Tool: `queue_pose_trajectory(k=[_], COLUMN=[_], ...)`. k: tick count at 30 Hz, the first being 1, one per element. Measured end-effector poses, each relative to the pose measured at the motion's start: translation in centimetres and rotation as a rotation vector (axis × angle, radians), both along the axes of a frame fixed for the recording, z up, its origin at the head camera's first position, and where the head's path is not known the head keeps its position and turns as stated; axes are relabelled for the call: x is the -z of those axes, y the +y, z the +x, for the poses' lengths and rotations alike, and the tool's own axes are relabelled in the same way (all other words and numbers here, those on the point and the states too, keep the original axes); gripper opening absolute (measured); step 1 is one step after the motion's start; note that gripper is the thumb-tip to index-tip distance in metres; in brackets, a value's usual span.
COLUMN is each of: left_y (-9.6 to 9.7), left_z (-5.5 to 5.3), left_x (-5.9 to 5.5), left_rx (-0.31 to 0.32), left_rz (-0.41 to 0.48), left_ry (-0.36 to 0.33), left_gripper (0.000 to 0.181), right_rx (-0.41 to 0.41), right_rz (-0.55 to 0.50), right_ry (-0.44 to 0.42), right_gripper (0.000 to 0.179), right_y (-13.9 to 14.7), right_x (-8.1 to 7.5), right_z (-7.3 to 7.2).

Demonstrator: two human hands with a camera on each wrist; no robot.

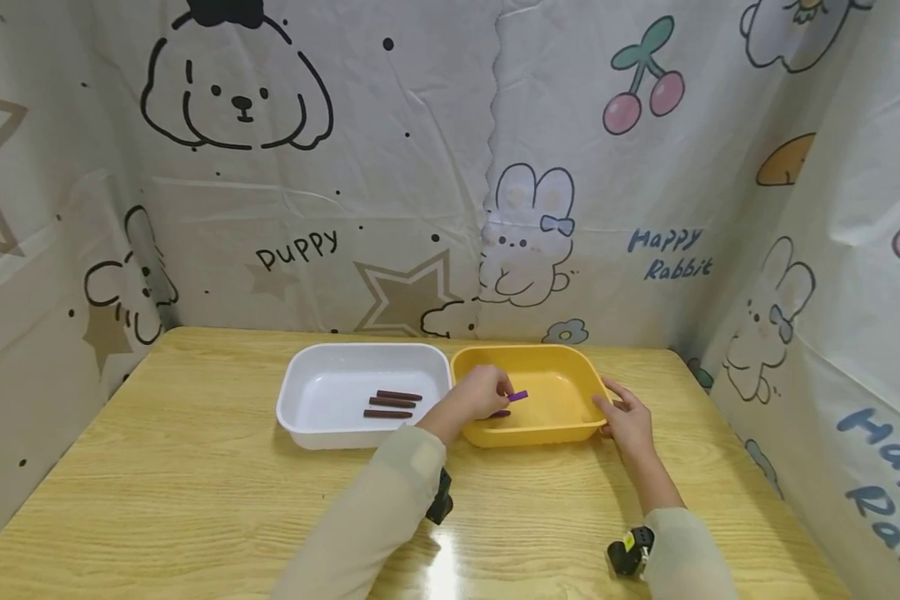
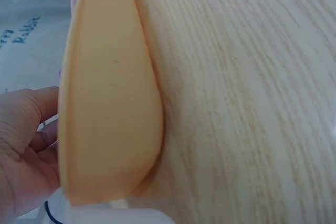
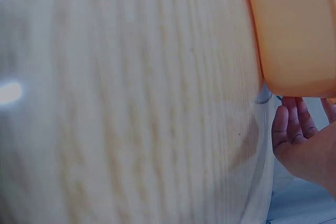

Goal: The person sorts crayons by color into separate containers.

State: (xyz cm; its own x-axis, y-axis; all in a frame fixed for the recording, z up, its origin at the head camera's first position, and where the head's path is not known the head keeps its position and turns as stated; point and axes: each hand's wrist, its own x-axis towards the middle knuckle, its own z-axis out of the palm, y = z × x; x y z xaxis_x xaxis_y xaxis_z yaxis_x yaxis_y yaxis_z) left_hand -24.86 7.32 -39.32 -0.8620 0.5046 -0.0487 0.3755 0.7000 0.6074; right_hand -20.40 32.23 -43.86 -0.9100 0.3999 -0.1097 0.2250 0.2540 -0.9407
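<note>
My left hand (image 1: 482,392) reaches over the near left part of the yellow tray (image 1: 528,434) and pinches a purple crayon (image 1: 518,396). Below its fingers, a second purple crayon (image 1: 499,414) lies in the tray, partly hidden. At the tray's right end my right hand (image 1: 630,423) grips the rim, thumb at the inner side and fingers outside. In the left wrist view the tray's outer wall (image 2: 113,93) hides the crayons. The right wrist view has the right fingers (image 3: 294,121) against the tray's end.
A white tray (image 1: 322,437) stands against the yellow tray's left side, with three brown crayons (image 1: 392,402) in its right part. Both sit near the back of the wooden table (image 1: 195,492). A printed cloth (image 1: 420,192) hangs behind and along the sides.
</note>
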Motion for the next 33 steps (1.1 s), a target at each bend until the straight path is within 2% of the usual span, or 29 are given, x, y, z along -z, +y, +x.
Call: queue_pose_trajectory(k=[5,11,15,23,33], left_y=[-0.1,-0.2,-0.2,-0.4,-1.1], left_z=[-0.1,-0.1,-0.3,-0.5,-0.4], left_x=[0.5,0.4,0.5,0.7,-0.3], left_rx=[-0.048,-0.05,-0.053,-0.044,-0.003], left_rz=[-0.02,-0.128,-0.156,-0.09,0.013], left_ry=[-0.025,0.04,0.047,0.023,0.013], left_gripper=[0.01,0.009,0.008,0.008,0.019], right_rx=[-0.008,-0.018,-0.019,-0.014,0.001], right_rz=[-0.001,-0.001,0.002,-0.005,-0.001], right_ry=[0.004,0.007,0.006,0.014,0.004], right_gripper=[0.051,0.051,0.051,0.051,0.051], right_y=[-0.1,-0.1,-0.1,-0.2,0.1], right_x=[0.1,0.1,0.1,-0.1,0.1], right_z=[-0.1,-0.2,-0.2,-0.1,-0.2])
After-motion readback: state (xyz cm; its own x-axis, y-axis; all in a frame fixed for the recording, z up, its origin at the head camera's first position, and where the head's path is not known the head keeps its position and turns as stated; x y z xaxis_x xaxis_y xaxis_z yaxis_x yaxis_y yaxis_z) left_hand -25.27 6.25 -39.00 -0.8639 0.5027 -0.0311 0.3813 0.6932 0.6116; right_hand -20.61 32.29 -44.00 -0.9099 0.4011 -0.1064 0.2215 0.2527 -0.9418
